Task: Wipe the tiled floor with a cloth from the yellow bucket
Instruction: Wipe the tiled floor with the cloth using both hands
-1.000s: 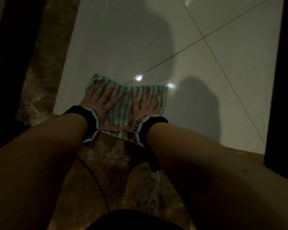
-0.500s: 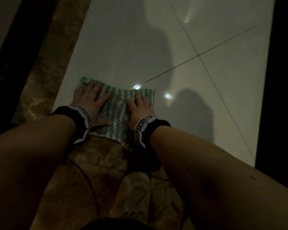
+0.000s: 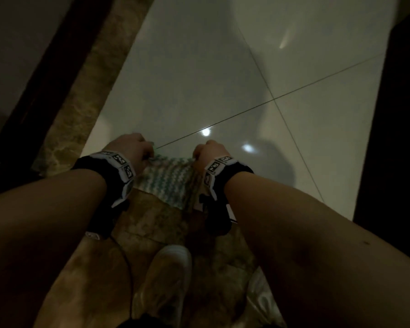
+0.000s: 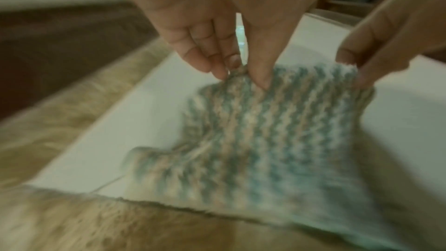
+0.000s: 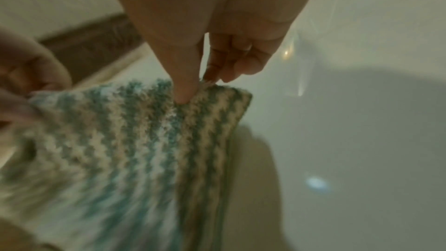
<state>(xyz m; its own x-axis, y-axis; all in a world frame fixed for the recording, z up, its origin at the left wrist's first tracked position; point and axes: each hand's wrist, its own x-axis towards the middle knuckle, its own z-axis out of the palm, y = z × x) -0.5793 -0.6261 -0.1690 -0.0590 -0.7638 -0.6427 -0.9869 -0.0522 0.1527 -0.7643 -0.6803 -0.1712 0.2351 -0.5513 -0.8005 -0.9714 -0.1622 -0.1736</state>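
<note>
A green-and-white zigzag cloth (image 3: 167,183) hangs between my two hands over the edge where the pale tiled floor (image 3: 199,74) meets a brown marble strip. My left hand (image 3: 130,147) pinches the cloth's far left corner between thumb and fingers, plain in the left wrist view (image 4: 241,75). My right hand (image 3: 210,150) pinches the far right corner (image 5: 193,91) the same way. The cloth's (image 4: 253,131) far edge is lifted off the tiles while its near edge still trails on the marble. The yellow bucket is out of view.
A brown marble border (image 3: 85,95) runs along the left and under my arms. Dark door frames stand at the left (image 3: 33,79) and right (image 3: 393,114). My pale shoe (image 3: 166,278) is on the marble below the cloth, with a thin black cable (image 3: 128,268) beside it.
Both hands lay flat on the cloth and slid it toward me. Now they have curled, pinched its far corners and lifted that edge off the tiles.
</note>
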